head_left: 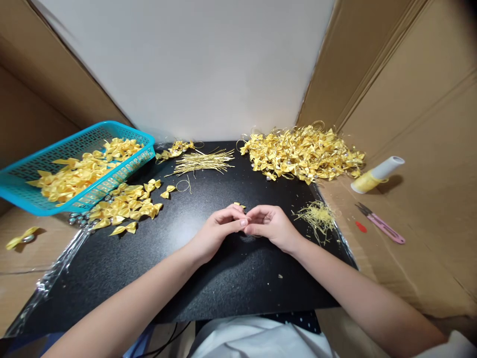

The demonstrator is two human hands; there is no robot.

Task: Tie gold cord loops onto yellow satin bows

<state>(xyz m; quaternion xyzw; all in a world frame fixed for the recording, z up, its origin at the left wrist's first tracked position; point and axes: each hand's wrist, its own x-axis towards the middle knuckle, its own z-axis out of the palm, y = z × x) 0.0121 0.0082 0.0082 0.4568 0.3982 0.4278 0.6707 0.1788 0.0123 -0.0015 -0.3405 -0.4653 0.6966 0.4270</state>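
My left hand (219,228) and my right hand (274,227) meet over the middle of the black board, fingertips touching. Behind my left fingers peeks the edge of a yellow ribbon bow (239,205), mostly hidden in that hand's pinch. My right thumb and fingers are pressed together too, but what lies between them is hidden. Just below the fingertips a thin bit of gold cord (256,236) shows. Further left on the board lie a single yellow bow (168,191) and a loop of gold cord (183,186).
At left stands a blue basket (136,160) of bows, with loose bows (128,204) and silver bells (77,218) beside it. Cut gold cords (203,162) and a heap of corded bows (301,154) lie behind. Rightward are thread scraps (316,219), pink snips (383,226) and a spool (378,174).
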